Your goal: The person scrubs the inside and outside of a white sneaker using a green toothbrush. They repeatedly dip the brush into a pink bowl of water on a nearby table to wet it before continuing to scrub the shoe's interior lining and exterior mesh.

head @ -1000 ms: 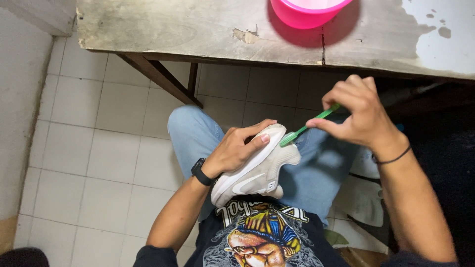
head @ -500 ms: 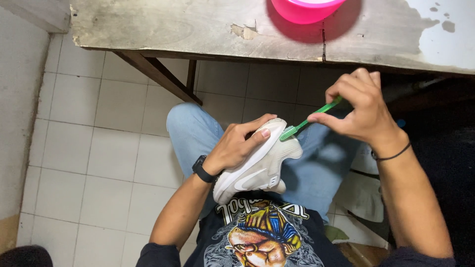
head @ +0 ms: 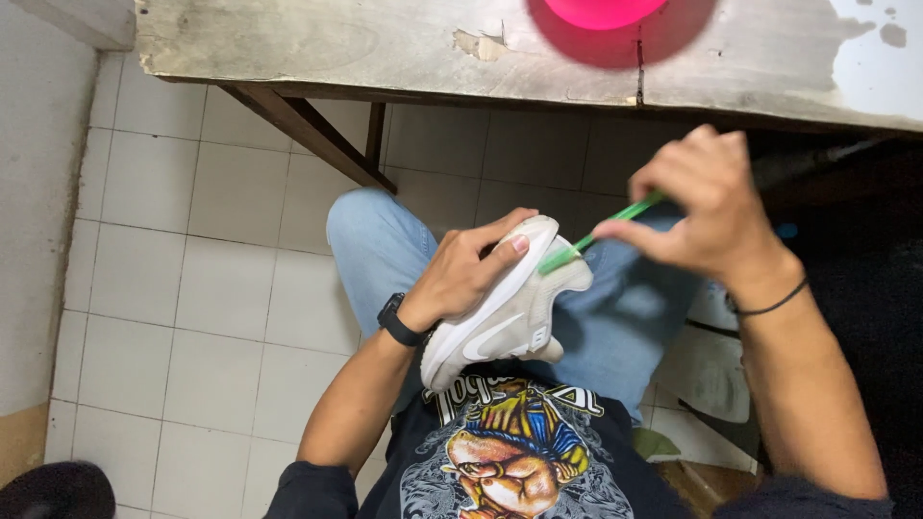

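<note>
Brush hand shifted slightly | left hand (head: 461, 274) clamps white shoe (head: 500, 308) | right hand (head: 707, 207) pinches green toothbrush (head: 596, 231) | scrubbing sole edge | next: firm short strokes.

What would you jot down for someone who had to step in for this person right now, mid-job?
Left hand: holds the white sneaker on the lap, fingers wrapped over its sole edge.
Right hand: pinches a green toothbrush, its head set against the sneaker's heel end.
Nearby: worn wooden table ahead with a pink bowl on it; white tiled floor below.
Done: I cannot tell how much of the shoe is already scrubbed.
Left: probably the rest of the sole edge and the upper; check for dirt before carrying on.
</note>
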